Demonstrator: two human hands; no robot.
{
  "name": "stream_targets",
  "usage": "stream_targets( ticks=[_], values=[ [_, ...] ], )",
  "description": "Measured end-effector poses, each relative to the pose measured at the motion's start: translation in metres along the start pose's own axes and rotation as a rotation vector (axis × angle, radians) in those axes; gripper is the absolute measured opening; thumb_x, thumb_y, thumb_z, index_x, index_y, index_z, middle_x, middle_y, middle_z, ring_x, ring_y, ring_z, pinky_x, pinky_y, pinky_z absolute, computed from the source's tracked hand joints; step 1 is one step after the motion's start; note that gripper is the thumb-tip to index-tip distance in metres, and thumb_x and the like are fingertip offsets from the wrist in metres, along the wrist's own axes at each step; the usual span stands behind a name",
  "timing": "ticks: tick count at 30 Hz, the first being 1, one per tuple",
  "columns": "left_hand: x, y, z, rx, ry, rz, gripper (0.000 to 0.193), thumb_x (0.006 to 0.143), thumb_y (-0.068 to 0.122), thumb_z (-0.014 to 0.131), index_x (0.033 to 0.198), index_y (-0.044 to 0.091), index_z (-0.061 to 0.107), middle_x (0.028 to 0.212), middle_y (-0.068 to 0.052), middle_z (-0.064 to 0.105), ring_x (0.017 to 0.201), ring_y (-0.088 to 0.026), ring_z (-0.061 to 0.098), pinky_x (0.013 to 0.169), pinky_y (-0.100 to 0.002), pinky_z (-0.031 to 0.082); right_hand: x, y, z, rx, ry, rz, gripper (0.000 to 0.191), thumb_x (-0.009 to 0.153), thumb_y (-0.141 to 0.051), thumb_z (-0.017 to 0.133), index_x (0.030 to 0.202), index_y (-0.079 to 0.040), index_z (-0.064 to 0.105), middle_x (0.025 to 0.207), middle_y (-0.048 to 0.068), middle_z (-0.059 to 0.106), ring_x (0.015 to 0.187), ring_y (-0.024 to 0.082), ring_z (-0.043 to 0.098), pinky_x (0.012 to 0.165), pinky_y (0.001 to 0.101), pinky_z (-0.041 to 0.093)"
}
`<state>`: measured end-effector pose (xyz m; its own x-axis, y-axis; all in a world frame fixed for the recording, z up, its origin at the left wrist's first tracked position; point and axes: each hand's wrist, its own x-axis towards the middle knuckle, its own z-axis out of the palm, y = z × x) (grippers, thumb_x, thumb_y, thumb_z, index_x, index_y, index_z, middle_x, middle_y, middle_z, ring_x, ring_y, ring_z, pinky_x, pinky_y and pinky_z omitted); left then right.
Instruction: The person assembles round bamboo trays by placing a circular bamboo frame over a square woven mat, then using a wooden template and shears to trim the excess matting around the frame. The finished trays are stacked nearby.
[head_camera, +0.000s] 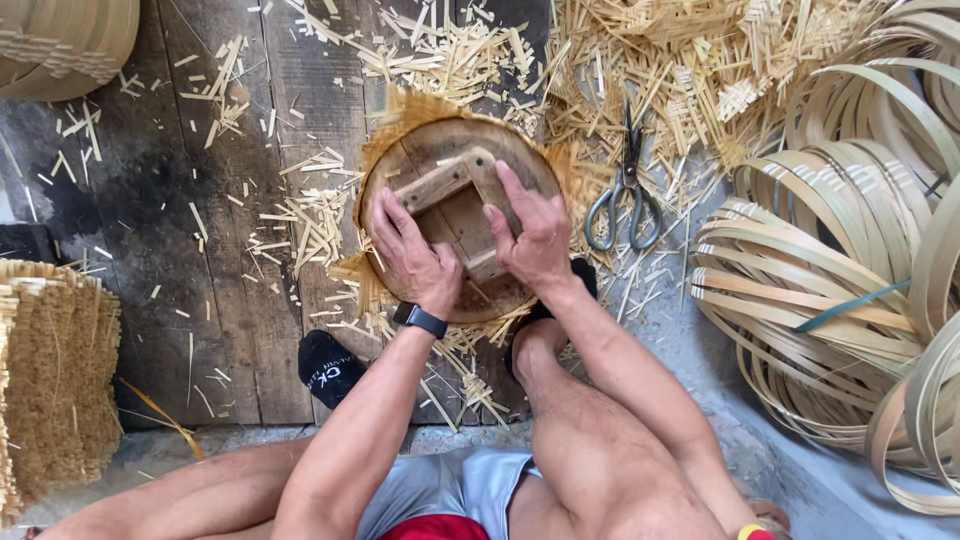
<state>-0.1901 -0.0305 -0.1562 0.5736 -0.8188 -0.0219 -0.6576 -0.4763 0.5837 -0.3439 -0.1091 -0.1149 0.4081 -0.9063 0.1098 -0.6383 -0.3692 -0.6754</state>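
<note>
We press a round wooden mould (455, 150) down on the plank floor (200, 250), with the frayed edge of a woven bamboo mat (415, 108) sticking out from beneath it all around. A square wooden frame (450, 195) sits on top of the mould. Our left hand (412, 255) lies flat on the disc with fingers spread against the frame's left side, a black watch (421, 320) on its wrist. Our right hand (530, 232) curls over the frame's right bar, gripping it. Just right of the right hand lie scissors (625, 190) among bamboo offcuts (680, 70). Further right stand stacked bamboo hoops (830, 290). Below the left hand a black sock (328, 368) shows. Far left of the left hand sits a pile of woven mats (55, 380).
</note>
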Motion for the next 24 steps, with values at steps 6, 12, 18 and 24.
stream_targets(
  ticks=[6,12,18,24],
  values=[
    [-0.011,-0.017,-0.002,0.115,-0.067,0.12,0.101,0.085,0.012,0.066,0.164,0.002,0.005,0.168,-0.025,0.014,0.158,-0.041,0.013,0.132,-0.051,0.01,-0.019,0.023,0.008,0.067,0.107,0.057,0.032,0.103,-0.025,0.069,0.133,-0.015,0.065,0.091,0.011,0.071,0.08,0.023,0.066,0.075,0.0345,0.052],
    [-0.011,0.034,0.019,0.05,-0.23,0.178,0.111,0.094,0.046,0.073,0.16,-0.005,0.0,0.166,-0.033,-0.003,0.156,-0.046,-0.003,0.126,-0.058,-0.003,-0.04,0.124,-0.035,-0.189,0.317,0.587,0.035,0.085,-0.022,0.082,0.11,-0.004,0.065,0.106,0.014,0.061,0.091,0.027,0.066,0.082,0.0406,0.056],
    [-0.009,0.069,0.041,0.028,-0.308,0.235,0.121,0.075,0.028,0.074,0.159,-0.009,-0.005,0.166,-0.034,-0.006,0.156,-0.052,-0.007,0.127,-0.059,-0.003,-0.06,0.176,-0.05,-0.268,-0.067,0.8,0.073,0.064,-0.024,0.094,0.119,0.004,0.056,0.108,0.021,0.064,0.101,0.035,0.064,0.092,0.0439,0.053],
    [-0.002,0.036,0.013,0.244,-0.591,0.239,0.112,0.081,0.031,0.076,0.167,0.014,0.007,0.169,-0.034,-0.002,0.156,-0.052,0.005,0.124,-0.057,0.009,-0.055,0.176,-0.076,0.404,-0.358,1.057,0.039,0.071,-0.018,0.085,0.104,-0.001,0.072,0.088,0.014,0.076,0.073,0.024,0.074,0.067,0.0365,0.06]
  ],
)
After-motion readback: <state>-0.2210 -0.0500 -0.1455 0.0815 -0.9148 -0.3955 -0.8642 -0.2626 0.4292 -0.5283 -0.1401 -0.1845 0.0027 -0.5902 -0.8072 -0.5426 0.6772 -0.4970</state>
